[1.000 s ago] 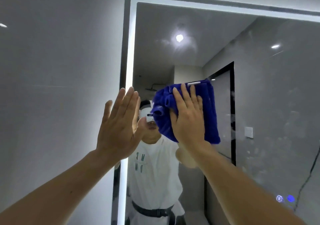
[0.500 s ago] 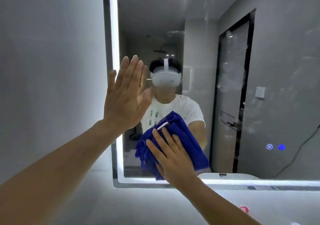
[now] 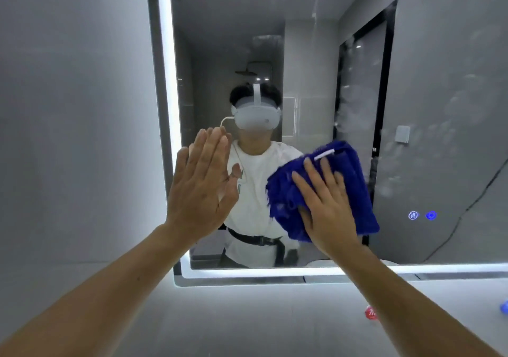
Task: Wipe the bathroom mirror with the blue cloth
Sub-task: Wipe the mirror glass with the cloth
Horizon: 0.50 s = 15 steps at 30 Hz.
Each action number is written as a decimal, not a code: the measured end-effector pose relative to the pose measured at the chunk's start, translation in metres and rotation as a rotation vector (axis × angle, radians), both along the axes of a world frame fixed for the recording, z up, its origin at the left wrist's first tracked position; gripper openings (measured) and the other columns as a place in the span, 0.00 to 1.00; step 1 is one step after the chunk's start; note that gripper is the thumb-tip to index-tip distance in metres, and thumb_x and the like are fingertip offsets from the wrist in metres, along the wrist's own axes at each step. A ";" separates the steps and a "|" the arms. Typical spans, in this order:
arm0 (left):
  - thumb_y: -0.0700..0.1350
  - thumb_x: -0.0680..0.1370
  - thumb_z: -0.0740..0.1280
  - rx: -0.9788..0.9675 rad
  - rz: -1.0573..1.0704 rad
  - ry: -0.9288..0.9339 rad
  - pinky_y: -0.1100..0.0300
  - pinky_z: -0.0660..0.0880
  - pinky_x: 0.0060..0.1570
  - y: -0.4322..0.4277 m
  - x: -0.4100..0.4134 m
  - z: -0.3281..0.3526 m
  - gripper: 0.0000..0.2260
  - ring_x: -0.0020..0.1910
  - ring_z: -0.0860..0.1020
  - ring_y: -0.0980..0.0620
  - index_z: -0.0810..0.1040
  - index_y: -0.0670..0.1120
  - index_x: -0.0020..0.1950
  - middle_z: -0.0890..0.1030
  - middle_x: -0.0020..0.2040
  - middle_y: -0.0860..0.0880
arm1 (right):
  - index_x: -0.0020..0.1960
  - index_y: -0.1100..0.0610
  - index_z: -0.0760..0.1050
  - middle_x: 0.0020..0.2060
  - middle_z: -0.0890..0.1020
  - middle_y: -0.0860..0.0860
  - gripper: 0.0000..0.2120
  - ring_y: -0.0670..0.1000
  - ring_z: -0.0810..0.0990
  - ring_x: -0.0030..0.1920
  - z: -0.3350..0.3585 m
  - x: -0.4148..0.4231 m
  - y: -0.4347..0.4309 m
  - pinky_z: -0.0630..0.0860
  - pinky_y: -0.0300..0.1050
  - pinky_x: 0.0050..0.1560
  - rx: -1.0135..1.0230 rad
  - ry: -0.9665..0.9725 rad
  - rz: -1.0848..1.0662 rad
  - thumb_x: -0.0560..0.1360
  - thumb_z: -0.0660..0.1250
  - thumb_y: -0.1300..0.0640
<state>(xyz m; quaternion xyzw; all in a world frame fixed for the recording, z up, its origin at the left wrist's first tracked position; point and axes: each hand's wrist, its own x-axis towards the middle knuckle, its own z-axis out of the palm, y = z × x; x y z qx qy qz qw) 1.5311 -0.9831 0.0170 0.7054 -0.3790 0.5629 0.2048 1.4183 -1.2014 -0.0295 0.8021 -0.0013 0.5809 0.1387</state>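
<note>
Fingers (image 3: 321, 175) of the right hand (image 3: 327, 211) lie straight and slightly spread, pressing a folded blue cloth (image 3: 349, 191) against the mirror (image 3: 439, 109) low on the glass. Beside it, the left hand (image 3: 202, 189) is raised flat, fingers together, near the lit frame (image 3: 165, 82). Two glowing touch icons (image 3: 422, 215) sit right of the cloth; smears cloud the glass above.

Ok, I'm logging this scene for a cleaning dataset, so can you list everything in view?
mirror: one, lit white edge, on the wall, smeared at right
blue cloth: one, blue, flat against the mirror
touch icons: two, glowing blue, mirror's lower right
wall: grey, left of the mirror
red object: one, below the mirror, blurred
left hand: one, fingers straight, raised at the mirror's left edge
right hand: one, pressing the cloth
</note>
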 end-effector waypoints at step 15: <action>0.49 0.80 0.60 0.011 -0.066 0.002 0.39 0.51 0.75 -0.029 0.000 -0.022 0.31 0.79 0.49 0.45 0.54 0.42 0.80 0.52 0.80 0.46 | 0.77 0.51 0.56 0.77 0.55 0.52 0.35 0.57 0.51 0.77 -0.135 0.008 0.001 0.44 0.55 0.76 -0.257 0.325 -0.094 0.75 0.65 0.49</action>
